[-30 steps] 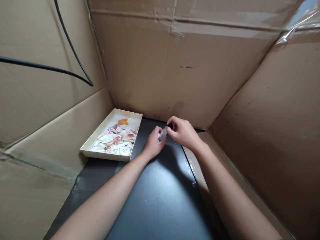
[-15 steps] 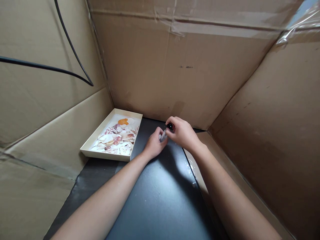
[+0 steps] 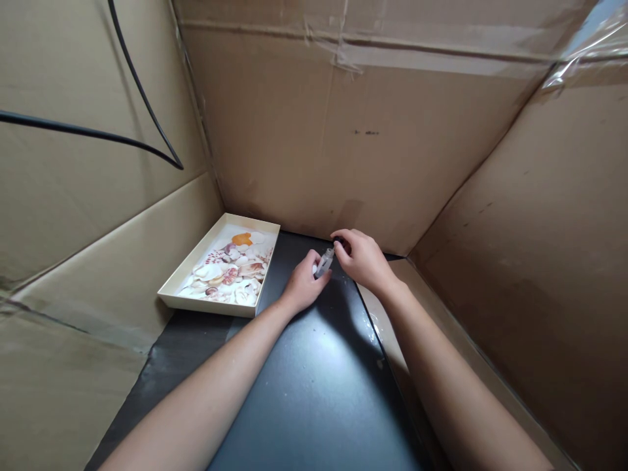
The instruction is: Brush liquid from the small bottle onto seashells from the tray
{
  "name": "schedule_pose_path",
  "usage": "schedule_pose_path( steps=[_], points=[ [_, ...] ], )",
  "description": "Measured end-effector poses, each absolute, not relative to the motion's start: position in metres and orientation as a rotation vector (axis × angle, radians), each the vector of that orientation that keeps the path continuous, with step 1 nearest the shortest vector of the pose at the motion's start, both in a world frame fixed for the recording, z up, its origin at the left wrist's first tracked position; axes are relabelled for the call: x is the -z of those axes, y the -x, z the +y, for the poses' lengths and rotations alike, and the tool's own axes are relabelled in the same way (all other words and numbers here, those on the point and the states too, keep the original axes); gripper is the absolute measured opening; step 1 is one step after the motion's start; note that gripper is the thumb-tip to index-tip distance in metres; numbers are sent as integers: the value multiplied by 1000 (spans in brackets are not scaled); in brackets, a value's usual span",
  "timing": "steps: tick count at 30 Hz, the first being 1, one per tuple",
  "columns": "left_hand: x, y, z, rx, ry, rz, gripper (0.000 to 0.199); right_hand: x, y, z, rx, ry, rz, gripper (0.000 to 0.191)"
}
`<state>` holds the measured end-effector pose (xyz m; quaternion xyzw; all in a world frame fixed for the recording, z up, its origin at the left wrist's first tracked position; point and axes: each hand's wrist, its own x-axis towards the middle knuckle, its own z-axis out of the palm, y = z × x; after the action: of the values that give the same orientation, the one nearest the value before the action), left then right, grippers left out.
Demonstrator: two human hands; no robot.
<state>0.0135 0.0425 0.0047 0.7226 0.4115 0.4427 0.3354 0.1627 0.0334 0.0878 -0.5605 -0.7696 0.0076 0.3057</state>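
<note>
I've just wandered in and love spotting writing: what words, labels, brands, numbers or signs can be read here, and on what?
None can be read.
Back wall: small dark marks, perhaps print, too small and blurred to read.
Bottle in the left hand: no lettering can be made out.

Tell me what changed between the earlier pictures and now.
The right hand shifted slightly right, drawing the black cap away from the small bottle, whose neck now shows. Neither was let go. The left hand still holds the bottle; the tray of shells stayed put.
</note>
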Motion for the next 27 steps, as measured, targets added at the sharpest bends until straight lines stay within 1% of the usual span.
schedule_pose_path(
  steps=[9,14,17,19,25,27],
  points=[
    [-4,-14,43,-1154,-1858,1017,20,-93,-158,27,-64,1313,-2128,31],
    [-4,-14,44,-1134,-1809,1054,23,-98,-156,23,18,1340,-2119,21],
    [-4,-13,44,-1150,-1798,1073,24,-99,-156,24,71,1408,-2084,12],
    [-5,-13,44,-1171,-1798,1073,24,-99,-157,25,73,1475,-2039,9],
    [-5,-13,43,-1206,-1826,1149,19,-95,-162,30,19,1642,-1922,29],
    [-4,-13,44,-1220,-1837,1164,18,-93,-164,32,-43,1635,-1900,32]
  ],
)
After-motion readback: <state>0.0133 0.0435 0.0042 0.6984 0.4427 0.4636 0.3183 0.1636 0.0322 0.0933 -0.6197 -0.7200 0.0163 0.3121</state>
